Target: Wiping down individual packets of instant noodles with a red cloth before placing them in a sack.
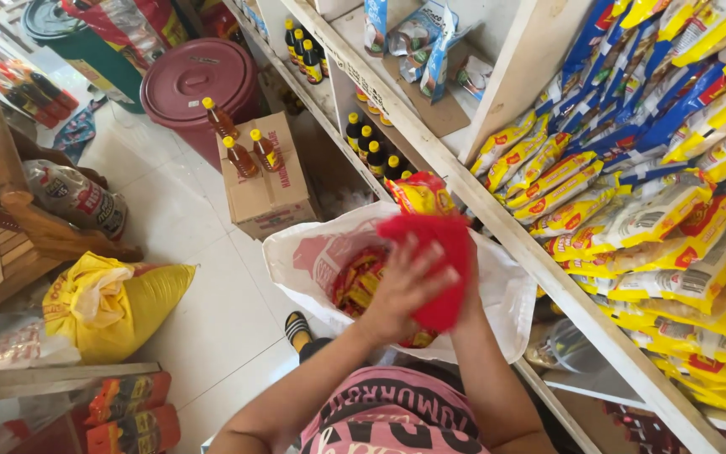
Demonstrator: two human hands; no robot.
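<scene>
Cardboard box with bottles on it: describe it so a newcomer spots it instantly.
Start at the big maroon lidded bin on the tiled floor, by the shelf unit. Just in front of it stands a brown cardboard box beside the open white sack. Unlike anything nearby, three yellow-capped amber bottles stand on it.

Both hands, the left hand [401,290] and right hand [468,294], hold a packet [430,252] above a sack [497,294]. Shelves [497,227] of packets [632,210] stand right; a box [266,181] with bottles [244,143] sits far left.

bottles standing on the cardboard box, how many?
3 bottles, amber with yellow caps, upright on the cardboard box: one at the back left, one in the middle left, one on the right. None look hidden.
</scene>
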